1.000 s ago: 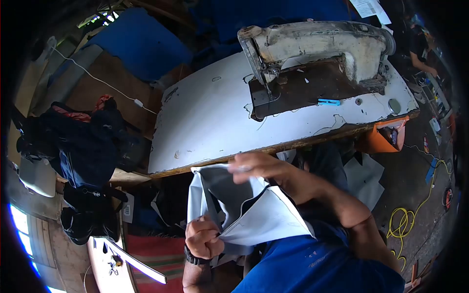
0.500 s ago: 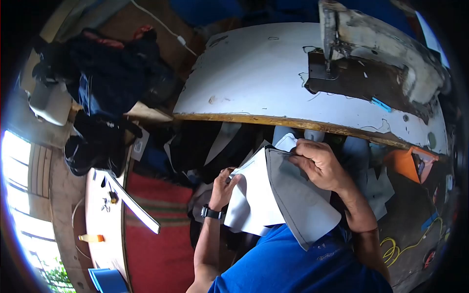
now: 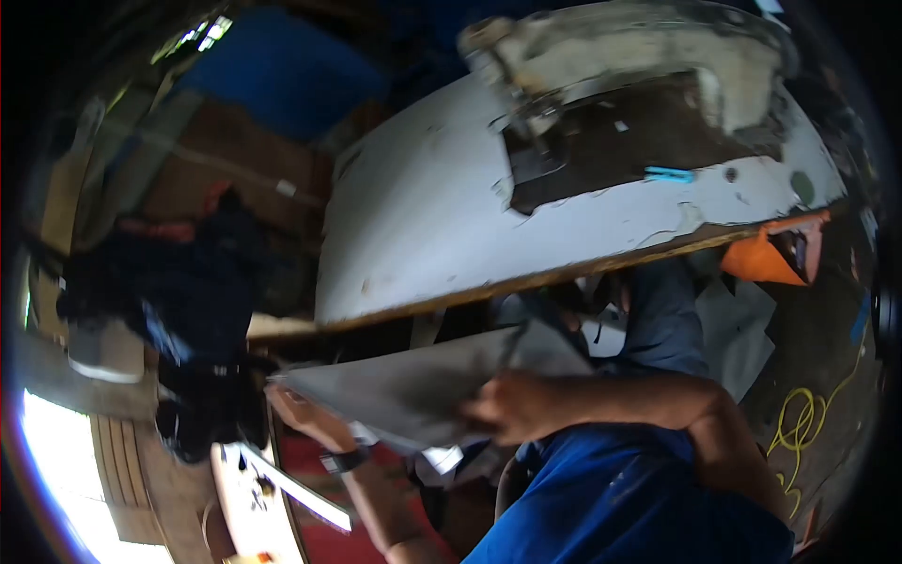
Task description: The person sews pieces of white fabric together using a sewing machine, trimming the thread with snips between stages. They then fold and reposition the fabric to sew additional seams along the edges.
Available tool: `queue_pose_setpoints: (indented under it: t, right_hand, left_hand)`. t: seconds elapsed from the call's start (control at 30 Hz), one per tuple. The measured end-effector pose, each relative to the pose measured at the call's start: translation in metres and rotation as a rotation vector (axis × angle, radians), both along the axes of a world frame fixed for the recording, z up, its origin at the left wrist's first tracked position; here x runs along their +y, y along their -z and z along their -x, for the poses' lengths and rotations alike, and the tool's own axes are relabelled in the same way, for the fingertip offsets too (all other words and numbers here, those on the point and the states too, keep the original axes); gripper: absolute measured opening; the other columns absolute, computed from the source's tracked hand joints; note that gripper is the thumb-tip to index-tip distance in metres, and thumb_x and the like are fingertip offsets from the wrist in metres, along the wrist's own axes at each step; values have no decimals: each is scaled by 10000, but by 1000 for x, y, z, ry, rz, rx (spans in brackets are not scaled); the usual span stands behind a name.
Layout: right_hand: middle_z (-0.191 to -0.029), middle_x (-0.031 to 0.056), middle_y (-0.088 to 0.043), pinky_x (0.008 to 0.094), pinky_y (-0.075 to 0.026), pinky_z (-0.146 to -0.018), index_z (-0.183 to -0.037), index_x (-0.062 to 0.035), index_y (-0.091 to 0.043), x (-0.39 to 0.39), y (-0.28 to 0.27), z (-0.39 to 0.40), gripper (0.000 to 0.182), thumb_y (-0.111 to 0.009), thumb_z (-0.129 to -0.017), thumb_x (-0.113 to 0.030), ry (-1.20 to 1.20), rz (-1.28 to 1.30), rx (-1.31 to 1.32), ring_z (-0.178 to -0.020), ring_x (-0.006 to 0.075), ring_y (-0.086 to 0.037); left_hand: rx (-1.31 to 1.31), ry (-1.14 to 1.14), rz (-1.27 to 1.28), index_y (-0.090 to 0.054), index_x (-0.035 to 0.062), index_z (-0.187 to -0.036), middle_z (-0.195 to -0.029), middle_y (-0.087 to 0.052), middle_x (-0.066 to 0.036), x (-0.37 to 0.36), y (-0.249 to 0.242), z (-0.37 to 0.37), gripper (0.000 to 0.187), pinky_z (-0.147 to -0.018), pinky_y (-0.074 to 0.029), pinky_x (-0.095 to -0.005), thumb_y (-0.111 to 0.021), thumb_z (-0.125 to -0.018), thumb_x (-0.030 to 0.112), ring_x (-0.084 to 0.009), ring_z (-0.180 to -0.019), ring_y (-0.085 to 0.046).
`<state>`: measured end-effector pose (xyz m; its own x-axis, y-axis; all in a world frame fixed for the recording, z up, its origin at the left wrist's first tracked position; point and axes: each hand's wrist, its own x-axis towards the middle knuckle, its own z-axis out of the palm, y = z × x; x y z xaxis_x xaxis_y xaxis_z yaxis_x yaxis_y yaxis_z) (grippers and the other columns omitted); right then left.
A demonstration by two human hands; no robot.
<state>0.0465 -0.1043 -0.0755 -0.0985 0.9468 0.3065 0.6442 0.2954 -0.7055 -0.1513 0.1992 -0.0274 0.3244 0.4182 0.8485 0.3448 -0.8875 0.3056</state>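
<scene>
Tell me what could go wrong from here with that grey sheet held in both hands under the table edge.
The grey sheet is stretched between the left hand and right hand close beneath the table edge; it might snag there. The picture is motion-blurred, so a grip may slip. Loose pieces by the knees could get mixed in.

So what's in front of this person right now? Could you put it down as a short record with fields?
Left hand: grips the left end of a grey, flat sheet of fabric
Right hand: grips the same sheet near its right end
Sheet: stretched between both hands, below the table edge
Table: worn white wooden tabletop with peeling paint
On table: old off-white sewing machine; small blue object
Picture: motion-blurred
</scene>
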Motion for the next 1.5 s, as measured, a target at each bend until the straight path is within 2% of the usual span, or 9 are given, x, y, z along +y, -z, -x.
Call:
queue_pose_setpoints:
  t: [0.07, 0.2, 0.3, 0.37, 0.47, 0.57, 0.73, 0.83, 1.5]
  right_hand:
    - [-800, 218, -729, 527, -602, -670, -1322, -2, -630, 19, 0, 19, 397, -685, -974, -185, 112, -346, 153, -730, 403, -744]
    - [-880, 134, -757, 399, -591, -635, -1262, 15, -647, 38, -26, 7, 258, -598, -1106, -185, -49, -428, 1239, -701, 227, -725]
    - [-946, 146, -773, 355, -611, -692, -1201, 37, -668, 25, -21, -23, 306, -526, -1159, -231, 92, -292, 1583, -750, 210, -735]
    - [-1003, 165, -786, 340, -625, -727, -1158, 41, -670, 22, 18, -43, 345, -502, -1173, -260, 226, -139, 1670, -775, 216, -748]
    - [-1004, 161, -793, 331, -624, -720, -1140, 27, -691, 3, 95, -44, 366, -493, -1176, -279, 400, -91, 1344, -790, 209, -758]
    - [-915, 119, -787, 371, -605, -668, -1108, 21, -735, -67, 90, -41, 337, -574, -1146, -272, 518, 40, 972, -723, 169, -720]
    - [-1006, 98, -763, 432, -622, -736, -1228, -3, -713, -111, 14, -112, 243, -726, -1016, -120, 763, -296, 73, -846, 262, -730]
    - [-1441, 120, -638, 481, -517, -1074, -1308, -34, -714, -83, -3, -151, 368, -748, -1000, -233, 722, -103, -349, -1307, 316, -587]
    - [-1534, 178, -582, 540, -412, -1202, -1308, 33, -696, -48, 7, -213, 548, -637, -1059, -451, 794, 130, -540, -1401, 380, -480]
  left_hand:
    - [294, -274, -748, -642, -63, -1345, -1353, -663, -266, 45, -84, -37, 414, -1123, -444, -584, -556, -1131, 281, -445, -1275, -602]
    - [305, 142, -774, -763, 78, -1251, -1185, -733, -169, -53, -226, -239, 240, -1181, -419, -519, -633, -1052, 112, -389, -1226, -628]
    - [505, 713, -1010, -737, 66, -1229, -1246, -698, -167, -66, -197, -366, 250, -1159, -443, -513, -689, -984, 79, -389, -1264, -611]
    - [700, 854, -771, -664, 14, -1337, -1338, -665, -197, -40, -88, -437, 377, -1190, -437, -508, -704, -971, 93, -406, -1305, -595]
    - [732, 848, -928, -547, -27, -1498, -1471, -618, -234, 8, 98, -487, 590, -1215, -439, -502, -744, -962, 121, -419, -1358, -580]
    - [443, 1038, 81, -672, 21, -1362, -1377, -668, -201, -53, 75, -450, 453, -1183, -441, -476, -804, -941, 122, -420, -1330, -594]
    - [659, 1084, -25, -704, 71, -1343, -1417, -649, -133, -42, 75, -450, 433, -1142, -451, -466, -820, -947, 203, -358, -1338, -588]
    - [620, 1074, -55, -697, 79, -1381, -1432, -648, -133, -47, 70, -450, 471, -1149, -442, -476, -813, -966, 269, -363, -1345, -585]
    - [429, 1369, 53, -679, 12, -1353, -1382, -681, -226, -48, 51, -521, 451, -1173, -466, -481, -763, -914, 74, -412, -1344, -602]
